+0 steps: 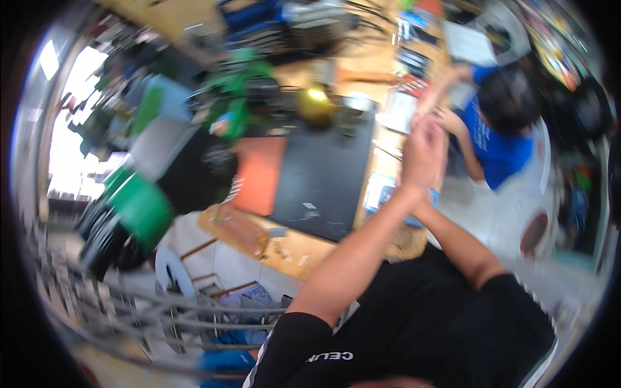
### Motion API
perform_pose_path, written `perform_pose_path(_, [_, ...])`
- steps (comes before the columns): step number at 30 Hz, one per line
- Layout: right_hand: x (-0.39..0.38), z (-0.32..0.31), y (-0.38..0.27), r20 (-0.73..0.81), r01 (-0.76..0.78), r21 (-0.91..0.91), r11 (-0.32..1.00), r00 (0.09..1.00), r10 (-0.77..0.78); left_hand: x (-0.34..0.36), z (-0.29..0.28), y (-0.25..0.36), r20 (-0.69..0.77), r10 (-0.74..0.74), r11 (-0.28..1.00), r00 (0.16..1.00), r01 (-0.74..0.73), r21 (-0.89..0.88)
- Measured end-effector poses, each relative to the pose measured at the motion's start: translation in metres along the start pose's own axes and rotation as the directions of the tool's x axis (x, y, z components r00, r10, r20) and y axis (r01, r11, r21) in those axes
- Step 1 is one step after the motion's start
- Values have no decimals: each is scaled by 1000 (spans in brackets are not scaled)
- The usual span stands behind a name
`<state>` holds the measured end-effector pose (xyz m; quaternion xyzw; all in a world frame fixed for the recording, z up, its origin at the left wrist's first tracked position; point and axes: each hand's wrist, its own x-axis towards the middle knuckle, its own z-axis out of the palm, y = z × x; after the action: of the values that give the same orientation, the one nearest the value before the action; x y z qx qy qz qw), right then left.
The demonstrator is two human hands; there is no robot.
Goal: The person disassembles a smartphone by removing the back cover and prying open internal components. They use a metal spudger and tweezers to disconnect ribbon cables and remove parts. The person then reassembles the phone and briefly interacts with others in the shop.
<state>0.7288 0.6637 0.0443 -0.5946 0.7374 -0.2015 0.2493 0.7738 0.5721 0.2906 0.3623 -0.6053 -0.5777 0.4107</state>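
Observation:
Both of my forearms reach forward and meet over the right side of the wooden workbench [291,258]. My left hand [424,152] is stretched toward a person in a blue shirt, its fingers smeared by motion. My right forearm [456,236] runs in behind my left wrist, and the right hand is mostly hidden there. Just beyond my fingertips are the person's hands [446,116]; whether they touch mine, I cannot tell. Nothing held can be made out. Below my left hand lies a light blue packet [380,192] on the bench.
A black mat [320,174] and an orange sheet [261,174] cover the bench middle. A round yellow object [315,105] sits at the mat's far end. Green-and-black machines [139,207] stand at left. The person in blue [504,152] sits at right. A metal railing [162,317] runs lower left.

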Motion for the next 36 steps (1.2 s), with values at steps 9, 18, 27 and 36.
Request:
perform_pose_path(9, [2, 28, 29, -365, 141, -289, 947, 898, -245, -1, 6, 4, -16, 151, 982, 988, -148, 116])
perform_pose_path(18, [-1, -11, -10, -252, 103, -236, 966, 954, -163, -3, 6, 5, -18, 156, 980, 988, -152, 126])
perform_pose_path(27, [-5, -30, -29, -160, 86, -151, 985, 981, -110, -5, 3, 12, 36, 111, 982, 993, -115, 146])
perform_pose_path(36, [-8, -37, -36, -109, 33, -98, 995, 993, -43, -5, 5, 3, 33, 172, 972, 985, -175, 154])
